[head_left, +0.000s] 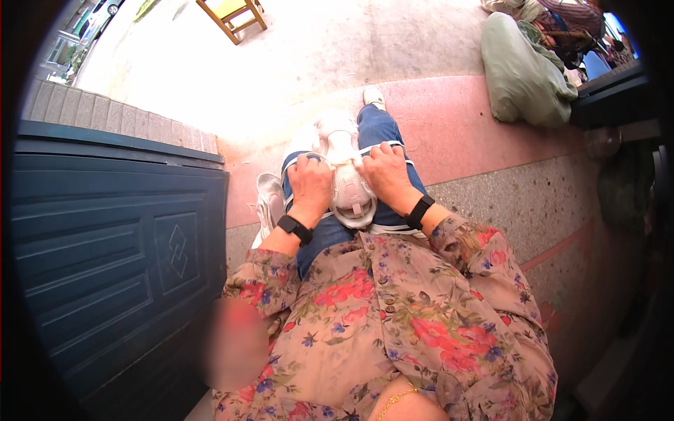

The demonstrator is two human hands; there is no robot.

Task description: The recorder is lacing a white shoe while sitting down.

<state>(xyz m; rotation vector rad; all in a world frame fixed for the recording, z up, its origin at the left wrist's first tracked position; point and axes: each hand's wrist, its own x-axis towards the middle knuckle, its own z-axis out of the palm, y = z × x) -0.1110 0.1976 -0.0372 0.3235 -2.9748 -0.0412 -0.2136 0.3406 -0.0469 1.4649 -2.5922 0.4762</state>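
A white sneaker (353,191) rests on my lap between my thighs, with a pale mesh surface and a loop at its near end. My left hand (311,184) is closed at its left side, and my right hand (385,177) is closed at its right side. Both fists grip a white shoelace (385,146), whose strands run out across my jeans on either side. The fingertips and the lace's knot or crossing are partly hidden. Just beyond the sneaker is more white material (335,126), washed out by glare.
More white shoes (268,196) sit beside my left leg. A dark blue panelled door (119,245) stands at the left. A stuffed green sack (523,77) leans at the far right, and a wooden stool (235,15) stands on the bright ground ahead.
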